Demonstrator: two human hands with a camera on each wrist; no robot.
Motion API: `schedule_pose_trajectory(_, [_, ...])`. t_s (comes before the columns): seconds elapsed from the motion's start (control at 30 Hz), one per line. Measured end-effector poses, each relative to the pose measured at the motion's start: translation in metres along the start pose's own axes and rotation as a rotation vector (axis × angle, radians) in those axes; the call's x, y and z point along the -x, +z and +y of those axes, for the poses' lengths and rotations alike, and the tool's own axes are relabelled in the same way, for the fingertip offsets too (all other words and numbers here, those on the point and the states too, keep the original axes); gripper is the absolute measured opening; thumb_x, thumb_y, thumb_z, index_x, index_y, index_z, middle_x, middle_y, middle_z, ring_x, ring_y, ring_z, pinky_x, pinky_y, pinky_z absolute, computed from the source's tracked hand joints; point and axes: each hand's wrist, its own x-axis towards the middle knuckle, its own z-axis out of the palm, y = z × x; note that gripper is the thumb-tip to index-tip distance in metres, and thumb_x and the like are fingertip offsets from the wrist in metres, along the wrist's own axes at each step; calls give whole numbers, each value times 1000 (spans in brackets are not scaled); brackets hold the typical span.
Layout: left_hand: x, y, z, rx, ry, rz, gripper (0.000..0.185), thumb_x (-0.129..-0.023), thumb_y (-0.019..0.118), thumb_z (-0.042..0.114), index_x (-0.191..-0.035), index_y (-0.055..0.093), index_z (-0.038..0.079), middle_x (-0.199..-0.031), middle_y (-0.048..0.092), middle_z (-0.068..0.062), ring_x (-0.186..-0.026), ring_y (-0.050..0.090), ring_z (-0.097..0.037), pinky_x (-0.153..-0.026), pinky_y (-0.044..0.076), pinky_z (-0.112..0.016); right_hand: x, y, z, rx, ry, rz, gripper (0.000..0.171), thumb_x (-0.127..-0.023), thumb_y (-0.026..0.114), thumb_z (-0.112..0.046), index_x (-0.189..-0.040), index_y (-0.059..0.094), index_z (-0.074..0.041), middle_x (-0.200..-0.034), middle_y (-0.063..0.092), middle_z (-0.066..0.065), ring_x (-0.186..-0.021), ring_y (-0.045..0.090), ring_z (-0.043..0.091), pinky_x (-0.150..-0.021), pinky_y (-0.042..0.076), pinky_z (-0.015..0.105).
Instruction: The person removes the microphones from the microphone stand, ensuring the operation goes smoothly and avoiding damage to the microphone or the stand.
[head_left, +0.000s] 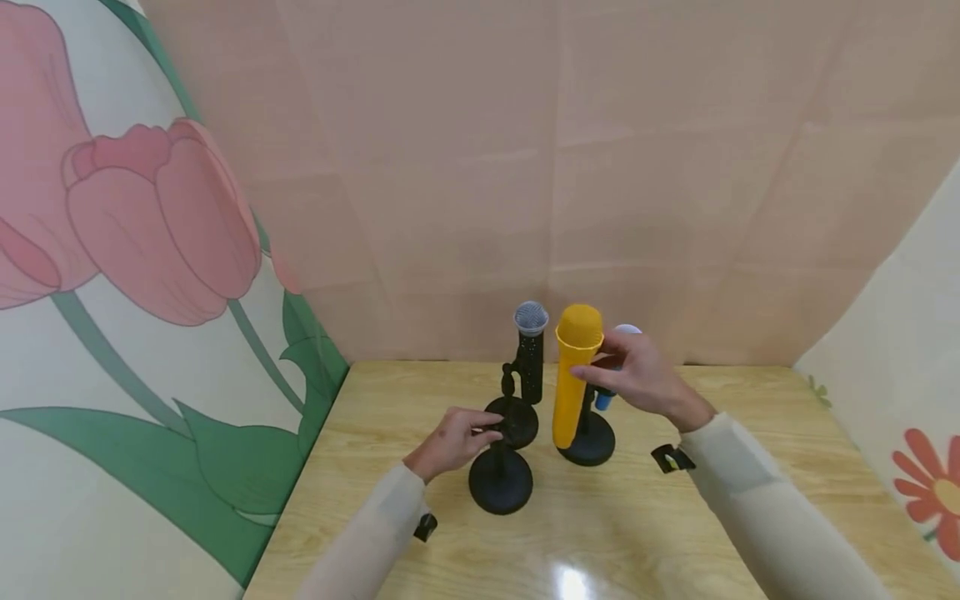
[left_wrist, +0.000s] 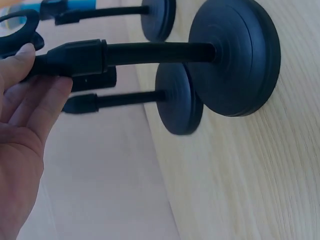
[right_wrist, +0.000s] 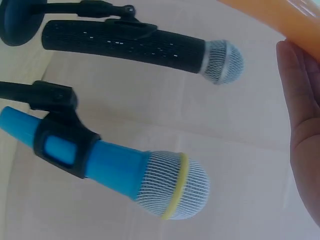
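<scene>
My left hand [head_left: 455,443] pinches the front black microphone stand [left_wrist: 155,53] near its top, just below a ring-shaped clip [left_wrist: 36,22]. Its round base [head_left: 501,485] is on the table. In my right hand [head_left: 647,379] is a yellow microphone [head_left: 573,392], head up and slightly tilted, above and to the right of the front stand. Only part of its orange-yellow body shows in the right wrist view. Behind stands a black microphone [head_left: 532,367] with a silver mesh head, clipped to a second stand. A blue microphone [right_wrist: 117,167] sits in a third stand's clip, partly hidden by my right hand in the head view.
The wooden table [head_left: 660,533] meets a pinkish-beige cloth [head_left: 450,208] at the back. A wall with painted tulips [head_left: 157,217] rises at the left, and one with a red flower [head_left: 933,483] at the right. The rear stands' round bases are close to the front one.
</scene>
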Motion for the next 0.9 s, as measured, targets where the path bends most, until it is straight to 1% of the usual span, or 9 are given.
schedule_pose_trajectory(0.13, [6,-6,-6,-3,-30,22,32,-96,68,11,-126,68,1,-122,69,-13,-105,69,-19,-76,55,-20,4,7,11,-19,6,-15,32,-88,77,-7,-116,66,3,-104,69,12,-89,71,25,-76,58,26])
schedule_pose_trajectory(0.2, [7,-8,-9,4,-33,33,32,-96,68,10,-126,68,1,-123,68,-14,-107,68,-20,-77,56,-21,6,10,17,-29,10,-22,32,-88,77,-8,-116,66,2,-104,70,12,-88,71,24,-75,58,27])
schedule_pose_trajectory(0.33, [8,-10,-14,14,-26,52,31,-96,68,10,-125,69,1,-122,68,-15,-106,68,-20,-78,56,-22,12,18,28,-33,36,-35,33,-88,78,-11,-116,66,1,-104,70,11,-87,71,25,-74,58,27])
schedule_pose_trajectory(0.47, [8,-11,-17,20,-28,56,31,-96,68,11,-125,68,1,-123,68,-15,-107,68,-21,-79,55,-22,17,23,35,-43,69,-50,34,-89,78,-15,-116,66,1,-105,70,11,-89,70,26,-77,58,28])
schedule_pose_trajectory(0.57, [9,-13,-19,16,-14,68,31,-95,68,9,-125,69,0,-122,68,-15,-107,68,-22,-81,56,-24,19,26,38,-49,72,-52,33,-89,77,-14,-116,66,1,-105,70,11,-89,70,23,-79,58,30])
schedule_pose_trajectory(0.7, [10,-16,-24,12,3,108,29,-94,69,8,-122,70,-1,-118,70,-15,-105,69,-23,-80,56,-25,22,28,41,-37,74,-49,33,-89,77,-12,-117,65,1,-106,70,10,-89,69,18,-79,58,29])
schedule_pose_trajectory(0.9, [8,-19,-28,2,-20,141,29,-93,70,6,-121,71,-2,-118,70,-16,-103,70,-23,-82,57,-30,26,35,46,-44,109,-41,33,-89,77,-14,-116,66,1,-106,70,10,-88,68,18,-78,57,25])
